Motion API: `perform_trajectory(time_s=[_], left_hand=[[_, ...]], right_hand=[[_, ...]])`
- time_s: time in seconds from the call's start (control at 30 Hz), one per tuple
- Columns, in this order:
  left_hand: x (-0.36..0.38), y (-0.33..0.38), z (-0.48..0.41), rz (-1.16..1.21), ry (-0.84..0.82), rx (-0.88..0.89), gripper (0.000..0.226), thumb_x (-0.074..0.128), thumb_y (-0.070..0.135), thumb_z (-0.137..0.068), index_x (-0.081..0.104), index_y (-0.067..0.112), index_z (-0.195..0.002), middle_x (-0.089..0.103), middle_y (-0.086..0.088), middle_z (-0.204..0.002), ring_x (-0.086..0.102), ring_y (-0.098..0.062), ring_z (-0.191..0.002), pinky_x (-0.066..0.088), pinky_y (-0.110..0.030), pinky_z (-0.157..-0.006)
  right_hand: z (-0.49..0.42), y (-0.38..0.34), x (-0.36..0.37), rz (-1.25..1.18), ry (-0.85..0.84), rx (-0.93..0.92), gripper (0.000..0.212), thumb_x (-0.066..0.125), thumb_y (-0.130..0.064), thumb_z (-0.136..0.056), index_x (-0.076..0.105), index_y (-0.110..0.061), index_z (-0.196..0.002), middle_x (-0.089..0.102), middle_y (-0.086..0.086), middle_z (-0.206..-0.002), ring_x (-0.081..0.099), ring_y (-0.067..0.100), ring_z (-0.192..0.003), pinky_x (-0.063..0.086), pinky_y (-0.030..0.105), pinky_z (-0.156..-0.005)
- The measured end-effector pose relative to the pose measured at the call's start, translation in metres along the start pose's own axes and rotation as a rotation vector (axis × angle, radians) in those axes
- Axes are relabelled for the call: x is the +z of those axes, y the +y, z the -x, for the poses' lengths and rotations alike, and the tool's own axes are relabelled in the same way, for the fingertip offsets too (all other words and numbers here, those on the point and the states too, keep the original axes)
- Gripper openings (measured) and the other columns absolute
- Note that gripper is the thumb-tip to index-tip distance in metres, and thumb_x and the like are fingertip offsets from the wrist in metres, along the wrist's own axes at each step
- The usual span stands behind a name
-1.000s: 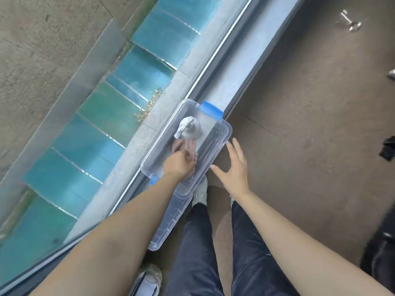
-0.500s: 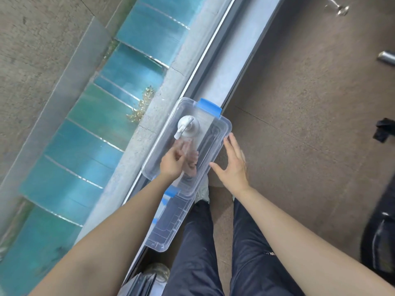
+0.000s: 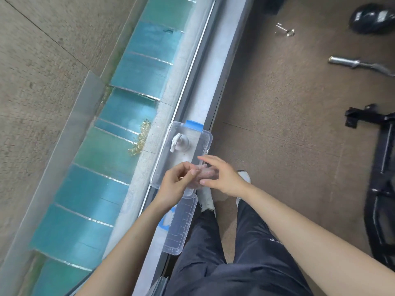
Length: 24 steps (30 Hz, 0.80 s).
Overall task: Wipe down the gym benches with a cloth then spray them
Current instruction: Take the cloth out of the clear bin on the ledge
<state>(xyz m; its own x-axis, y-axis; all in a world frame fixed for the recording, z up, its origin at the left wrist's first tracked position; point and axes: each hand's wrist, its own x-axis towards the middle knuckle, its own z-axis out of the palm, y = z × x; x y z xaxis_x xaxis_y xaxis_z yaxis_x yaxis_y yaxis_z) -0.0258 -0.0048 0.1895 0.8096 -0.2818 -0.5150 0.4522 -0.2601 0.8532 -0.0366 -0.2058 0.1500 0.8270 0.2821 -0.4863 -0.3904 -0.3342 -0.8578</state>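
Rough grey concrete (image 3: 36,67) filled the left of the scene, scored by thin straight joints, and beside it ran a band of glossy teal panels (image 3: 119,116) split by bright metal strips. A clump of dry yellowish debris (image 3: 141,136) lay at the panels' right edge. Next came a smooth pale ledge (image 3: 215,67), long and narrow, running from near to far. On it sat a clear plastic box (image 3: 204,138) with rounded corners and a blue clip at its far end. A white spray bottle (image 3: 180,142) stood inside, seen from above as a round cap with a stubby nozzle. The box's ribbed transparent lid (image 3: 179,229) lay just nearer, partly under the box.

Over the box's near end the left hand (image 3: 174,184) was curled, thumb and fingers pinched on a small pale pinkish cloth (image 3: 206,173), soft and bunched. The right hand (image 3: 222,176) touched the same cloth from the right, its fingers loosely bent around it; how firmly it gripped could not be told. Dark trousers (image 3: 239,259) and white shoes (image 3: 205,199) showed below. To the right spread speckled brown floor (image 3: 288,116), with a chromed bar (image 3: 352,64) and black metal frame (image 3: 382,178) at the far right.
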Motion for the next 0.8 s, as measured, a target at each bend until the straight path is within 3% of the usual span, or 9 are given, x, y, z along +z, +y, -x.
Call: perform_trajectory(time_s=[0.1,0.2,0.33,0.4,0.47,0.53,0.7,0.8], left_hand=[[0.018,0.033,0.017,-0.026,-0.137,0.045,0.009,0.063,0.016,-0.101,0.073,0.015,-0.099,0.075,0.0,-0.091,0.068,-0.014,-0.087,0.056,-0.028,-0.078],[0.043,0.053,0.021,-0.144,-0.199,0.069,0.009,0.065,0.008,-0.099,0.072,0.013,-0.103,0.076,0.007,-0.084,0.07,-0.006,-0.077,0.054,-0.02,-0.069],[0.087,0.059,0.015,-0.472,-0.361,0.116,0.008,0.072,0.02,-0.096,0.073,0.016,-0.103,0.077,0.0,-0.083,0.074,-0.019,-0.072,0.056,-0.027,-0.065],[0.117,0.057,0.011,-0.66,-0.423,0.168,0.003,0.074,0.029,-0.093,0.073,0.028,-0.091,0.073,0.016,-0.081,0.067,-0.007,-0.074,0.054,-0.033,-0.071],[0.158,0.059,0.012,-0.79,-0.481,0.188,0.017,0.071,0.045,-0.089,0.067,0.034,-0.076,0.065,0.026,-0.072,0.058,0.002,-0.068,0.047,-0.025,-0.068],[0.204,0.063,0.012,-0.838,-0.516,0.213,0.026,0.064,0.055,-0.084,0.063,0.033,-0.071,0.061,0.024,-0.067,0.055,0.002,-0.064,0.042,-0.023,-0.064],[0.336,0.071,0.006,-0.815,-0.604,0.201,0.019,0.073,0.027,-0.094,0.069,0.018,-0.077,0.052,0.019,-0.056,0.044,-0.001,-0.056,0.037,-0.024,-0.059],[0.417,0.08,0.003,-0.775,-0.63,0.177,0.016,0.074,0.024,-0.094,0.073,0.022,-0.078,0.062,0.013,-0.061,0.054,-0.007,-0.06,0.052,-0.032,-0.065]], right_hand=[[0.039,-0.016,-0.009,-0.028,0.043,-0.012,0.027,0.079,-0.018,-0.085,0.071,-0.032,-0.107,0.069,-0.006,-0.105,0.063,0.007,-0.095,0.049,0.025,-0.086],[0.082,-0.017,-0.031,-0.089,0.153,0.008,0.011,0.076,-0.014,-0.088,0.072,-0.024,-0.091,0.065,-0.012,-0.079,0.054,-0.002,-0.072,0.042,0.016,-0.069],[0.143,0.007,-0.07,-0.172,0.287,0.071,0.015,0.073,-0.01,-0.09,0.071,-0.024,-0.084,0.067,-0.013,-0.074,0.057,-0.002,-0.068,0.045,0.015,-0.067],[0.18,0.027,-0.089,-0.231,0.364,0.103,0.014,0.071,-0.009,-0.091,0.07,-0.021,-0.085,0.071,-0.009,-0.077,0.064,0.004,-0.073,0.055,0.025,-0.072],[0.222,0.05,-0.112,-0.301,0.475,0.154,0.006,0.07,-0.008,-0.092,0.07,-0.012,-0.088,0.071,-0.001,-0.079,0.066,0.01,-0.075,0.059,0.038,-0.078],[0.267,0.078,-0.134,-0.328,0.587,0.203,0.003,0.07,-0.007,-0.091,0.07,-0.005,-0.09,0.071,0.003,-0.077,0.064,0.008,-0.072,0.057,0.035,-0.078],[0.373,0.158,-0.178,-0.414,0.849,0.327,0.011,0.075,-0.011,-0.087,0.067,-0.012,-0.08,0.065,-0.004,-0.071,0.054,0.005,-0.066,0.041,0.026,-0.066],[0.42,0.195,-0.195,-0.477,0.971,0.378,0.01,0.074,-0.013,-0.088,0.066,-0.009,-0.084,0.064,-0.003,-0.074,0.054,0.007,-0.067,0.039,0.023,-0.064]])
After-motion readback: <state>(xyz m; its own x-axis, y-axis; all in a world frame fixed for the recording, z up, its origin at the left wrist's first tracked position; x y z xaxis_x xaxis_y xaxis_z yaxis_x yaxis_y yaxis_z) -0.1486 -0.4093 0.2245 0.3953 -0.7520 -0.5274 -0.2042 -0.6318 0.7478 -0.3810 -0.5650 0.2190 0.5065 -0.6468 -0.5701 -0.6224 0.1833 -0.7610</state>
